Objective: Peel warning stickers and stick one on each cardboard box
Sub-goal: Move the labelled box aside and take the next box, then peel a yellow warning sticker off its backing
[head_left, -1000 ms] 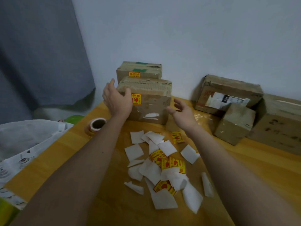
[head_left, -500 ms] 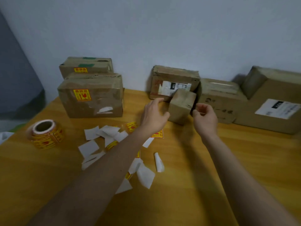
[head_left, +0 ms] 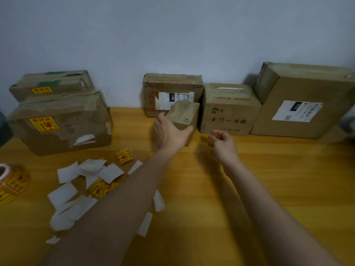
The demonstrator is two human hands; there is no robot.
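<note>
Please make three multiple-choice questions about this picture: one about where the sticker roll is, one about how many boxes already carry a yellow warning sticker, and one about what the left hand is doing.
1. Where is the sticker roll?
A. at the table's left edge
B. on top of a box
C. in the right hand

2. How many boxes show a yellow warning sticker?
A. none
B. two
C. five

3. What is the left hand doing?
A. resting flat on the table
B. gripping the small box
C. peeling a sticker

Key: 1 A, the sticker roll lies far left on the table. 2 B, only the rear left box and front left box carry one. 3 B, the left hand wraps the small box; the right hand holds nothing.
</note>
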